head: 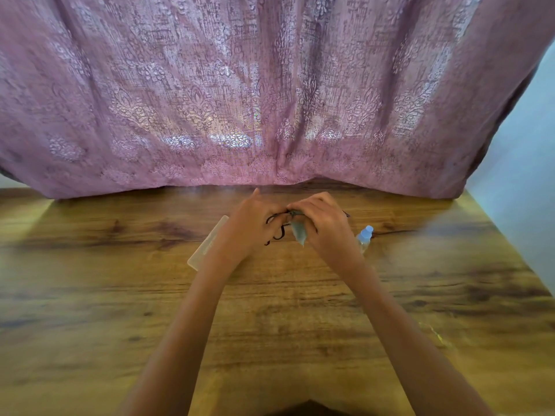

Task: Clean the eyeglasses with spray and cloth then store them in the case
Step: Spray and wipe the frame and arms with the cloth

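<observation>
Both hands are raised over the far middle of the wooden table [120, 295]. My left hand [249, 226] grips the dark-framed eyeglasses [274, 223], whose temple arms hang down between the hands. My right hand [324, 220] pinches a grey cleaning cloth [298, 232] against the frame. A pale translucent case [207, 244] lies on the table to the left, partly hidden by my left wrist. A small clear spray bottle with a light blue cap [365, 234] stands just right of my right wrist.
A pink patterned curtain [270, 100] hangs along the table's far edge. A pale wall [525, 175] is at the right, beside the table's right edge.
</observation>
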Tool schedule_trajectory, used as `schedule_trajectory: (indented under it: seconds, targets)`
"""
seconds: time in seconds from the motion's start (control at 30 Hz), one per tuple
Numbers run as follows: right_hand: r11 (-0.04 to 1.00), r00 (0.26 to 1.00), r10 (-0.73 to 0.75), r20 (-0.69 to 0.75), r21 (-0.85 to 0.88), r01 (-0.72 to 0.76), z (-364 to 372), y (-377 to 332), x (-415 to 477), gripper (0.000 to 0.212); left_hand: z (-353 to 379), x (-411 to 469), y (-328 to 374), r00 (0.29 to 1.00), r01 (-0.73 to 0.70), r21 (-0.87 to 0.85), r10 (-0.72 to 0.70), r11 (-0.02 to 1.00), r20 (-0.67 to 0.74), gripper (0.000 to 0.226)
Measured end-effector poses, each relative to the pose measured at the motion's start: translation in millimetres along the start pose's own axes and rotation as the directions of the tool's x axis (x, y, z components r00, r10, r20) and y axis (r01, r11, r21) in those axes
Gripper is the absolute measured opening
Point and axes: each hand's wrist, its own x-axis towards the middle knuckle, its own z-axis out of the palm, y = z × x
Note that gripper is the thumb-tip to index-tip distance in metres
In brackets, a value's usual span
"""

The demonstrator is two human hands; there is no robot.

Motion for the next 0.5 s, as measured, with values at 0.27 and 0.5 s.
schedule_trajectory:
  seconds: [0.27,0.5]
  targets:
    - [0.998,0.998,0.064,0.011,0.006,-0.064,0.8,11.2,-2.1,0.033,-1.9,-1.6,-3.5,1.0,-0.007,0.022,0.007,1.0,0.004,0.027]
    - [0.989,0.989,0.148,0.002,0.004,-0.148,1.1,28.8,-8.2,0.02,-4.0,-2.7,-12.1,0.997,0.055,0.064,-0.058,0.996,0.043,0.02]
